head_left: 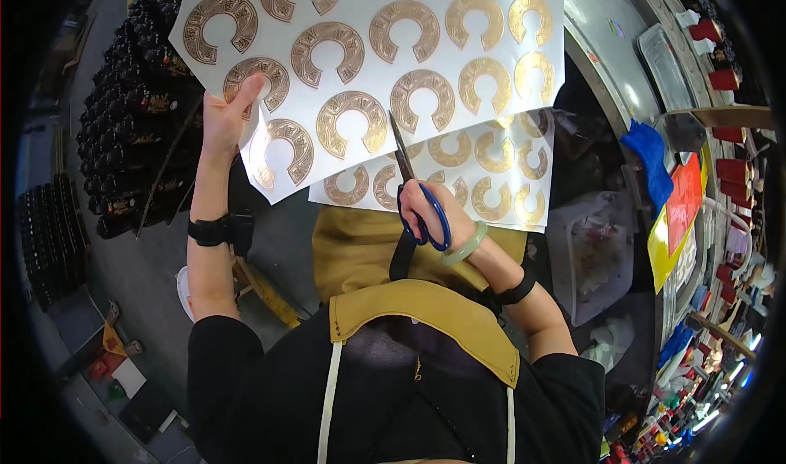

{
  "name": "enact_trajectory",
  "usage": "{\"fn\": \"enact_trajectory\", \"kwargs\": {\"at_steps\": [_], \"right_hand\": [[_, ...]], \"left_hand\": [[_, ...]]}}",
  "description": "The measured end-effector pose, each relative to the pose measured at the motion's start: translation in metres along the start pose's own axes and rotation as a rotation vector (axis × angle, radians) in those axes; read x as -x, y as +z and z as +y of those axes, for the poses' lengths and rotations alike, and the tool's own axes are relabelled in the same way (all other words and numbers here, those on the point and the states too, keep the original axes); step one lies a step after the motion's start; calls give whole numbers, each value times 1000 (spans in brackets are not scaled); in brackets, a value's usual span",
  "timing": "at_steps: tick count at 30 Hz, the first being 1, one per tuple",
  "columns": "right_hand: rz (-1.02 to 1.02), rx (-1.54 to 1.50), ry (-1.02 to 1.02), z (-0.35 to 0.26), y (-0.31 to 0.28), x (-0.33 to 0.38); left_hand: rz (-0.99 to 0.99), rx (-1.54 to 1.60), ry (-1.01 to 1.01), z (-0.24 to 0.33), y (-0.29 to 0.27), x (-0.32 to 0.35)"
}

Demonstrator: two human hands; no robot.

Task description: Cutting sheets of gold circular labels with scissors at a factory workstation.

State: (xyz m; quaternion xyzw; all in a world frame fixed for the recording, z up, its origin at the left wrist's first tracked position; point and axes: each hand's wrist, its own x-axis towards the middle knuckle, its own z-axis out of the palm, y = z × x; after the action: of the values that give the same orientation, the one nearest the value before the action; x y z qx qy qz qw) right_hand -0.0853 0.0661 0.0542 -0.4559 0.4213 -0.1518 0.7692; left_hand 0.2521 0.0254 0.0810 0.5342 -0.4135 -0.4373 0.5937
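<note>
A large white sheet (352, 99) printed with rows of gold C-shaped ornaments is held up in front of me. My left hand (227, 118) pinches its left edge, thumb on top over one of the ornaments. My right hand (423, 210) grips scissors (403, 157) with blue handles. The blades reach up to the sheet's lower edge, between two gold shapes in the bottom row. How far apart the blades are I cannot tell. Beneath, a second sheet (536, 210) with the same gold shapes lies over my lap, partly covered by the first.
Dark bundled items (135, 136) are heaped at the left. A clear plastic bin (594, 255) stands right of my lap. Along the right runs a workbench (626, 63) with a clear tray (663, 67), blue cloth (647, 161) and red and yellow sheets (684, 206). A white round object (183, 292) sits below my left forearm.
</note>
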Motion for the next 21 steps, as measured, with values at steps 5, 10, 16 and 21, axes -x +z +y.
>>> {"fn": "enact_trajectory", "kwargs": {"at_steps": [5,10,16,21], "right_hand": [[-9,64,-32,-2,4,-6],[89,228,1,-7,11,-1],[83,241,7,-7,10,-2],[5,219,41,0,6,-11]], "left_hand": [[-63,0,-26,-2,4,4],[-81,15,-23,0,6,8],[-92,3,-24,2,3,10],[-116,-45,-94,2,-2,14]]}}
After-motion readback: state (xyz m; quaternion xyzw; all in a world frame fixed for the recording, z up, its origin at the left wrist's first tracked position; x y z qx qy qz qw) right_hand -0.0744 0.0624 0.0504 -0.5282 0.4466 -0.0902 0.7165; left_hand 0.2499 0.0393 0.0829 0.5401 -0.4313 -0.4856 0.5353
